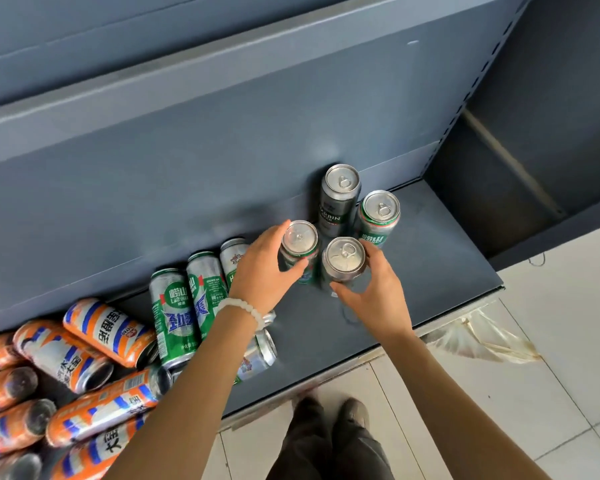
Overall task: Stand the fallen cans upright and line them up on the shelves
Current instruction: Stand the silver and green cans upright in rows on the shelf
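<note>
A: Cans! The big gray shelf (413, 289) has so many. Is the job nearly done?

B: No, I think it has only just started. 4 cans stand up at the right end. A big pile lies flat on the left.

A: Which ones lie flat?

B: The orange cans (66, 355), lots of them, some cut off at the edge. Next to them lie 2 green cans (174, 317) and at least 1 silver can (232, 258).

A: What are the hands doing?

B: The left hand (262, 268) is wrapped around a standing green can (299, 249). The right hand (374, 289) is curled around a dark can (343, 259) just beside it. Both cans are up on the shelf.

A: And behind those?

B: A black can (338, 199) and another green one (378, 216), standing close together.

A: Can you read anything?

B: The black can says HARBIN. A lying green can says LAOSHAN. The orange ones have Chinese writing, too hard for me.

A: Is the row neat?

B: Not yet. The 4 sit in a bunch.
</note>
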